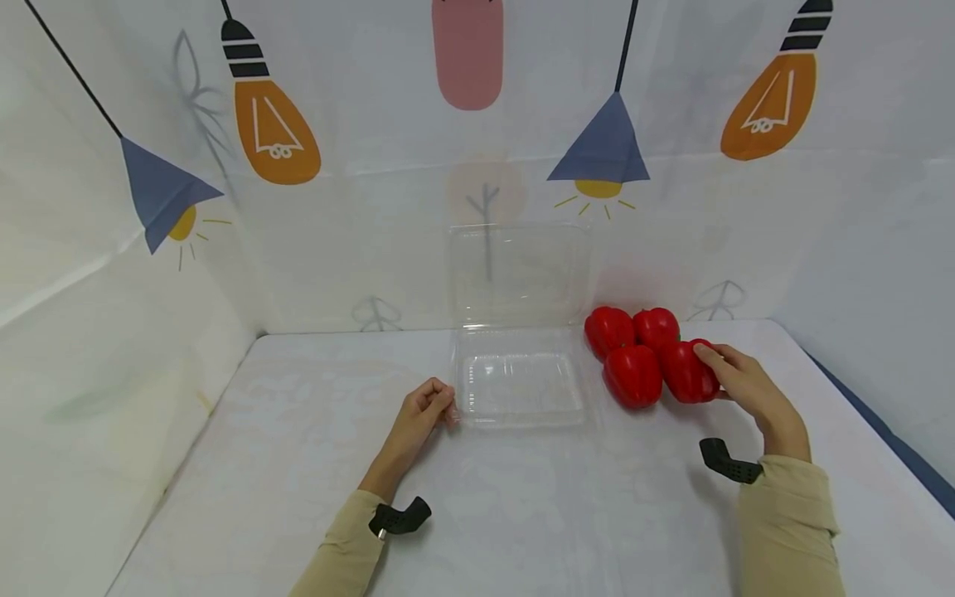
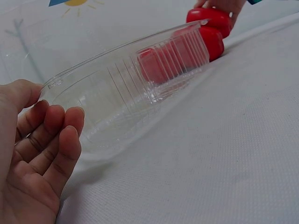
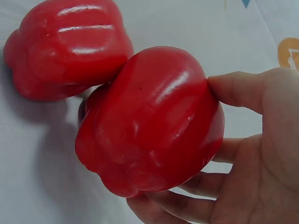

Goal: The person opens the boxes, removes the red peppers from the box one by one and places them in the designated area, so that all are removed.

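Observation:
A clear plastic clamshell box [image 1: 522, 417] lies on the table with its lid raised against the back wall. My left hand [image 1: 427, 408] pinches the near left rim of the box between thumb and fingers; the left wrist view shows the thumb on the rim [image 2: 56, 84]. To the right of the box, several glossy red bell peppers [image 1: 632, 377] sit close together. The rightmost bell pepper [image 3: 154, 126] is held by my right hand [image 1: 739, 381], thumb on top and fingers underneath. Another bell pepper [image 3: 70, 51] lies beside it.
A white cloth covers the table [image 1: 507, 514]. Behind it rises a white sheet [image 1: 373, 249] printed with lamps and bulbs, and more sheeting [image 1: 119, 398] closes off the left side. Each sleeve carries a black wrist mount [image 1: 400, 516].

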Motion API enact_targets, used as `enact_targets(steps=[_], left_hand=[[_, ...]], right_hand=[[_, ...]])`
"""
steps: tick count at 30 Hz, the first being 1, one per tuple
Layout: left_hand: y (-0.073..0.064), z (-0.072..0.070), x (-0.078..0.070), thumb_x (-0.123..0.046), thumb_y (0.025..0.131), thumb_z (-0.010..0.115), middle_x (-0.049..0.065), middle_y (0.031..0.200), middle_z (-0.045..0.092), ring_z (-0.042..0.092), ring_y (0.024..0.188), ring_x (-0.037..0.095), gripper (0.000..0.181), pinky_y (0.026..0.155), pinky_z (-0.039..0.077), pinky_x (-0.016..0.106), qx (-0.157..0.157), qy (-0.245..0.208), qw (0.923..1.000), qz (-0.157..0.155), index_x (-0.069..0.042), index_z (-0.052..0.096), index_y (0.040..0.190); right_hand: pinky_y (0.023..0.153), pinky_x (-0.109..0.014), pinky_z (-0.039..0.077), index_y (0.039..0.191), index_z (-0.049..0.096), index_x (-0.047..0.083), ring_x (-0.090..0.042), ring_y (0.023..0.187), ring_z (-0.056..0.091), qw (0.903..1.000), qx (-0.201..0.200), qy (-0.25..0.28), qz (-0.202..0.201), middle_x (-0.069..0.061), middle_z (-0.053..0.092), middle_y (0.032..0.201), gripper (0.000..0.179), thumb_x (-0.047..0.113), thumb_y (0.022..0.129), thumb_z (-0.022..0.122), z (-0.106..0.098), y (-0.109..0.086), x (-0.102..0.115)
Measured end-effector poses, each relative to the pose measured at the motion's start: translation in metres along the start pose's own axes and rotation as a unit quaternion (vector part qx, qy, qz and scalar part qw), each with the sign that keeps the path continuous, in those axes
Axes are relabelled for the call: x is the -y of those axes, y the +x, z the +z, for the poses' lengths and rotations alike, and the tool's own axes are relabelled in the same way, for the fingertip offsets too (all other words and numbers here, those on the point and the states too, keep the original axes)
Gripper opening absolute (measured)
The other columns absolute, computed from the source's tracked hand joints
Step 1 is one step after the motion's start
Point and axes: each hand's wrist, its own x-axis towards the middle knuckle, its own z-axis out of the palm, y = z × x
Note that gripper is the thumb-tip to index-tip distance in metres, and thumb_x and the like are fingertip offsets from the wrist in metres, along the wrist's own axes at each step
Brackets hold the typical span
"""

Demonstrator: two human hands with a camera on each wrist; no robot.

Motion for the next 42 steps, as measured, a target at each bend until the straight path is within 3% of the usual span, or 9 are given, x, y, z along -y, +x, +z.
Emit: enact_targets(steps=[6, 19, 42], left_hand=[[0.000, 0.000, -0.002, -0.022, 0.096, 0.054, -0.004, 0.070, 0.058, 0.055, 0.065, 0.008, 0.022, 0.064, 0.049, 0.021, 0.009, -0.007, 0.9999, -0.005, -0.002, 0.050, 0.090], [0.000, 0.000, -0.002, -0.022, 0.096, 0.053, -0.004, 0.070, 0.058, 0.055, 0.065, 0.008, 0.022, 0.064, 0.049, 0.020, 0.005, -0.009, 0.9999, -0.009, -0.001, 0.050, 0.090], [0.000, 0.001, -0.001, -0.026, 0.095, 0.056, -0.004, 0.068, 0.058, 0.055, 0.063, 0.008, 0.023, 0.061, 0.047, 0.020, 0.000, -0.002, 1.0000, 0.003, -0.004, 0.051, 0.088]], right_hand=[[0.080, -0.030, 0.052, 0.145, 0.015, -0.010, -0.046, 0.120, 0.039, 0.9999, 0.010, -0.003, 0.009, -0.035, 0.031, 0.140, 0.081, 0.055, 0.097, 0.024, 0.000, 0.002, -0.004], [0.097, -0.053, 0.044, 0.145, 0.009, -0.012, -0.050, 0.124, 0.032, 0.9989, 0.032, 0.005, 0.033, -0.037, 0.024, 0.143, 0.085, 0.057, 0.097, 0.020, 0.003, 0.007, -0.012], [0.102, -0.060, 0.036, 0.146, 0.009, -0.009, -0.050, 0.127, 0.027, 0.9984, 0.026, 0.034, 0.037, -0.035, 0.021, 0.144, 0.085, 0.059, 0.096, 0.016, 0.013, 0.018, -0.022]])
